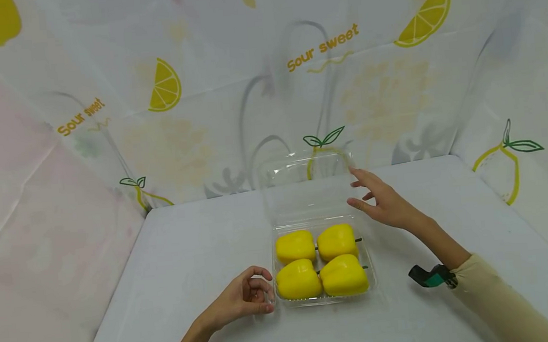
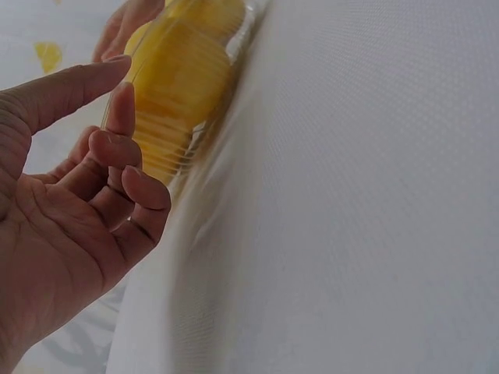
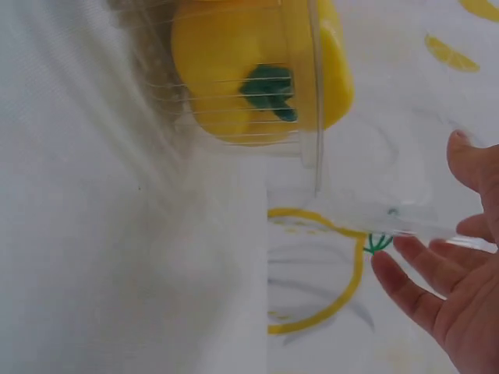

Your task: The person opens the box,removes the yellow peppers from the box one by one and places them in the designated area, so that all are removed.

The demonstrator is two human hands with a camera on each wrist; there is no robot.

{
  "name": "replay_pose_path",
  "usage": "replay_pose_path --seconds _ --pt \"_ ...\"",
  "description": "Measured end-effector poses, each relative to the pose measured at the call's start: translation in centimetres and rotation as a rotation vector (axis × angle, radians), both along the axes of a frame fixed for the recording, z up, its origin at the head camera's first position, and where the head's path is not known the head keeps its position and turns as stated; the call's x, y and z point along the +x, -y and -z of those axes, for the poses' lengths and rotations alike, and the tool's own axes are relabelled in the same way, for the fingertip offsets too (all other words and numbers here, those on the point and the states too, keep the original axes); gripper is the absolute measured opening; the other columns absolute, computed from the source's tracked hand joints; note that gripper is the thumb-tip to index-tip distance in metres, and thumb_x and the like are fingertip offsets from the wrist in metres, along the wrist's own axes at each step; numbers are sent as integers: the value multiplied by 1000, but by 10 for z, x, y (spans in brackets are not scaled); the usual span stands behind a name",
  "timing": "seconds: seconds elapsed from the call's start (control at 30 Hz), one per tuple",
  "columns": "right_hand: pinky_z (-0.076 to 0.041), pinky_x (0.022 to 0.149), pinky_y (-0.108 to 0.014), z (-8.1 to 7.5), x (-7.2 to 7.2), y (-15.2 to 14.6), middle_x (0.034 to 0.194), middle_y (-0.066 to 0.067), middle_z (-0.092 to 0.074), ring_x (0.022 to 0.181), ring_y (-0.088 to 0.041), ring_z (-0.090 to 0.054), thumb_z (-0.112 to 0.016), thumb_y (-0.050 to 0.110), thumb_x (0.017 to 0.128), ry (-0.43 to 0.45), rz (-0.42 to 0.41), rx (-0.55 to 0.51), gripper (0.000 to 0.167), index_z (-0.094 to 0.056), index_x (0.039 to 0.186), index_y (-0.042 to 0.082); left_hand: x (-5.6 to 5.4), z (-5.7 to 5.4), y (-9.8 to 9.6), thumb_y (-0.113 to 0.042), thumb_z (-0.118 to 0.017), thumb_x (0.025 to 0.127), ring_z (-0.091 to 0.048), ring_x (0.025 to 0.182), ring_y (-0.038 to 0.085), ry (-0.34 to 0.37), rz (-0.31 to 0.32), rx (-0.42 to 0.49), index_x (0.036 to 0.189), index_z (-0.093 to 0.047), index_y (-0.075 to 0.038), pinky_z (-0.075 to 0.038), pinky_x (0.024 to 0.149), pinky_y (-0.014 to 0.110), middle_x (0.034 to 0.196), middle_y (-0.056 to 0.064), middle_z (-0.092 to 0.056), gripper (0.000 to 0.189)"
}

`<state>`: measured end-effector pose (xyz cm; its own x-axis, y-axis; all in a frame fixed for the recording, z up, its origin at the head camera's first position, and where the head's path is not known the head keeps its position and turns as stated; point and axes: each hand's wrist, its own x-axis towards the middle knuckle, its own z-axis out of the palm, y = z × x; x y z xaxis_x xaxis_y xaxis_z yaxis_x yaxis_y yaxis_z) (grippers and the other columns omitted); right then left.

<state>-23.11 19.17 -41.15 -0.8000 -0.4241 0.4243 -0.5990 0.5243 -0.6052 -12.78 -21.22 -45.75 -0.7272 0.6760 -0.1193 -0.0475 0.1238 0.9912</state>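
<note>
On the table a clear plastic clamshell box holds several yellow bell peppers in two rows. Its transparent lid stands raised at the back. My left hand is at the box's front left corner; in the left wrist view its thumb and forefinger pinch the rim, the other fingers curled. My right hand is at the lid's right edge, fingers spread and fairly straight. In the right wrist view those fingertips touch the lid's edge, with the thumb apart. A green pepper stalk shows through the box wall.
A white cloth covers the table. Behind it hangs a curtain printed with lemons, which also closes off both sides. A black and green strap piece sticks out from the right sleeve.
</note>
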Motion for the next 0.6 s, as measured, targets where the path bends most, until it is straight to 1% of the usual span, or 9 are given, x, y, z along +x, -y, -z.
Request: replay_pose_path --seconds 0.07,0.17,0.33,0.6 --pt "-54 83 -47 4 -1 0 154 -21 -30 119 -37 -54 -69 18 95 42 -1 10 76 -25 154 3 0 0 0 -7 -77 86 -50 68 12 -3 0 -6 129 -40 3 -45 62 18 100 15 -65 58" --pt "-53 85 -48 9 -2 1 154 -22 -29 122 -39 -53 -68 22 95 87 3 26 75 -26 154 1 0 -1 0 -6 -77 86 -49 68 11 -4 2 -6 129 -40 3 -44 62 18 100 15 -65 57" --pt "-53 86 -48 18 -6 2 154 -24 -28 123 -40 -51 -67 23 96 128 10 50 73 -27 152 -1 0 -2 -1 -4 -76 86 -49 68 11 -6 8 9 128 -40 4 -44 62 18 100 17 -64 56" --pt "-52 88 -47 25 -9 3 154 -26 -26 125 -40 -50 -65 26 97 183 5 64 72 -28 151 -5 1 -5 -2 -1 -75 86 -48 69 10 -21 9 28 127 -39 7 -44 62 17 100 23 -63 55"
